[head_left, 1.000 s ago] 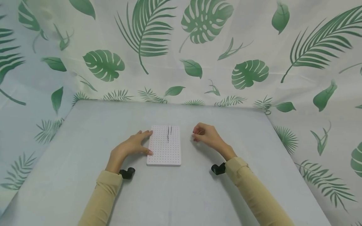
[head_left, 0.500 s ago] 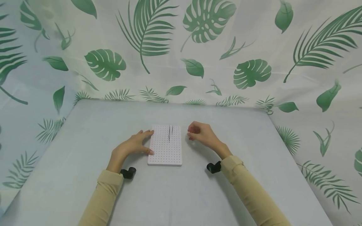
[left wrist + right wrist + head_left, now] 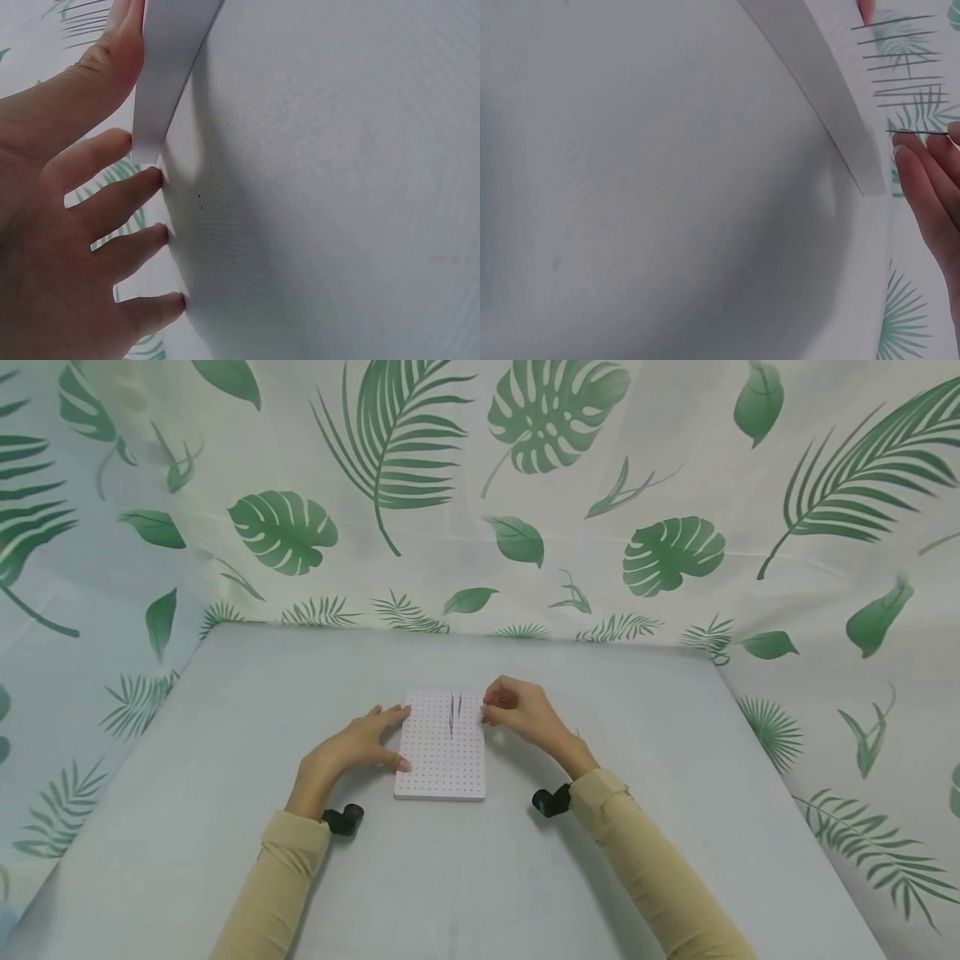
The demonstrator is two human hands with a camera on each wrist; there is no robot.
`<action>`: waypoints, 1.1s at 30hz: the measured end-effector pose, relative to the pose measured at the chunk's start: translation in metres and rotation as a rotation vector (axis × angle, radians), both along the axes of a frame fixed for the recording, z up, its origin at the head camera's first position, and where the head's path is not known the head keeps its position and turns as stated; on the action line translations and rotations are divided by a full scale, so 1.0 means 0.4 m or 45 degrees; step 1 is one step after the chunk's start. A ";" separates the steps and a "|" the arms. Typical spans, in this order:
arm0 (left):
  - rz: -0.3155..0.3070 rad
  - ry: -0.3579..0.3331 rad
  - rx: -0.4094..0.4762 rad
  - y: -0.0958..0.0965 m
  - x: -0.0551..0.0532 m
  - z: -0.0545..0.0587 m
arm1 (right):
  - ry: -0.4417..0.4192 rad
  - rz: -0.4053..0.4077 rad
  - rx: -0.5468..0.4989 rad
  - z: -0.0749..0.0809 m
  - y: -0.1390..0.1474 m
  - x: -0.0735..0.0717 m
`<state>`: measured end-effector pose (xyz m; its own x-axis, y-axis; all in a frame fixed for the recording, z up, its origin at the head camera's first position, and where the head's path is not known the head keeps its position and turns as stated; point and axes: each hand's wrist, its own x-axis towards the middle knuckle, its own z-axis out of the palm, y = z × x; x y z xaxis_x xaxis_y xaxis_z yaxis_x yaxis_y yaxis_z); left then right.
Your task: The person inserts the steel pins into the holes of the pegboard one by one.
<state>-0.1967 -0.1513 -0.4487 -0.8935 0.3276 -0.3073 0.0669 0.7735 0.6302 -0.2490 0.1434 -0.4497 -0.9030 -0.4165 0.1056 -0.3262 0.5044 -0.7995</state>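
A white pegboard with a grid of small holes lies flat on the table. Several thin dark pins stand upright in its far part; the right wrist view shows them as a row of pins. My left hand rests at the board's left edge, thumb and index finger touching its side, the other fingers spread on the table. At the board's far right edge, my right hand pinches another thin pin between thumb and fingertips, held apart from the standing pins.
A pale cloth covers the table. Behind and at both sides hangs a white curtain with green leaf prints. Black wrist cameras sit at the left cuff and the right cuff.
My right hand has moved left with the pin, from beside the board to its far right edge. The left hand keeps its place on the board's left side.
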 end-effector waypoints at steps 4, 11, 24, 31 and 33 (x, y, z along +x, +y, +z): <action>-0.007 0.002 -0.005 0.004 -0.003 -0.001 | -0.034 -0.017 -0.040 -0.002 -0.014 -0.001; -0.011 0.006 -0.017 0.003 -0.005 -0.002 | -0.032 -0.031 -0.059 -0.006 -0.036 -0.002; -0.027 0.011 -0.015 -0.004 -0.012 -0.009 | 0.013 -0.015 -0.021 -0.017 -0.061 -0.012; -0.032 0.012 -0.012 -0.003 -0.011 -0.009 | 0.002 0.019 -0.019 -0.025 -0.068 -0.016; -0.034 0.015 -0.013 -0.003 -0.010 -0.008 | 0.007 0.029 -0.008 -0.026 -0.069 -0.015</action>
